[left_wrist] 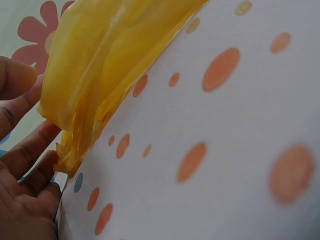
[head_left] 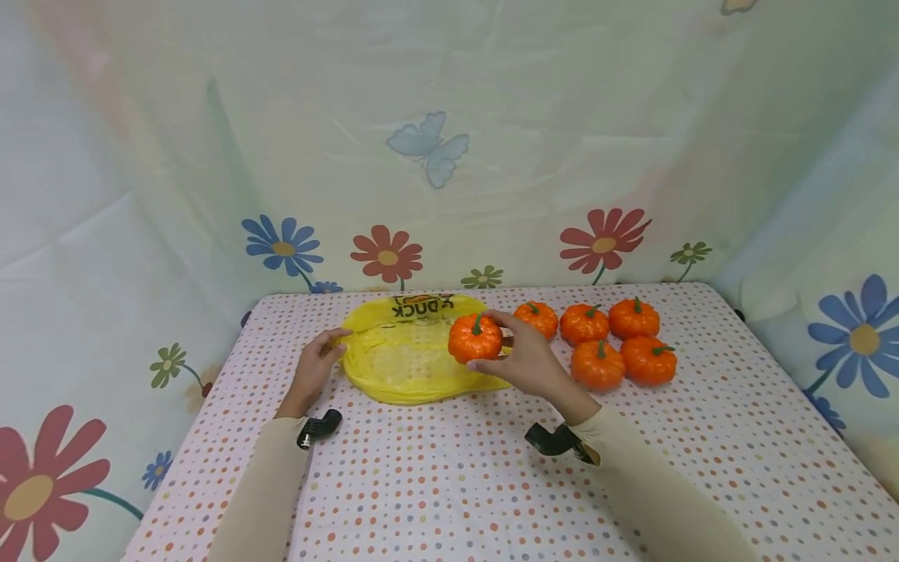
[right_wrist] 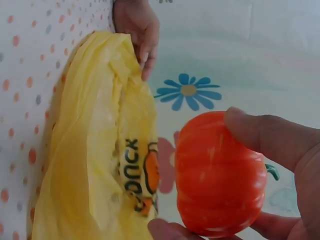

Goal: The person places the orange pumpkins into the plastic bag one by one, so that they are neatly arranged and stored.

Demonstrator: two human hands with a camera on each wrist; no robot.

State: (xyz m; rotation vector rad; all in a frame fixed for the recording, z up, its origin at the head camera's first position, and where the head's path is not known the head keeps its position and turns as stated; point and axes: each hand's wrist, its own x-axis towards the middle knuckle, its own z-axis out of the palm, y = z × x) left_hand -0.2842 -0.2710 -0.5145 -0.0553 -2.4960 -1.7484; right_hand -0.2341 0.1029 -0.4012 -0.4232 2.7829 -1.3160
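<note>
My right hand [head_left: 528, 355] grips a small orange pumpkin [head_left: 475, 338] with a green stem, thumb on one side and fingers on the other. The pumpkin overlaps the right part of a yellow plastic bag [head_left: 393, 386] in the head view. Dark lettering marks the bag's far side, and its mouth lies spread with the dotted cloth showing through the middle. At the bag's left edge is my left hand [head_left: 314, 367]. Its loosely bent fingers [left_wrist: 30, 152] touch the yellow plastic [left_wrist: 82, 75] in the left wrist view, the thumb side standing apart from it.
Several more orange pumpkins [head_left: 597, 365] stand in a group to the right of the bag, one of them [head_left: 537, 318] just behind my right hand. A dotted cloth [head_left: 421, 484] covers the table. Behind it hangs a flowered curtain [head_left: 492, 195].
</note>
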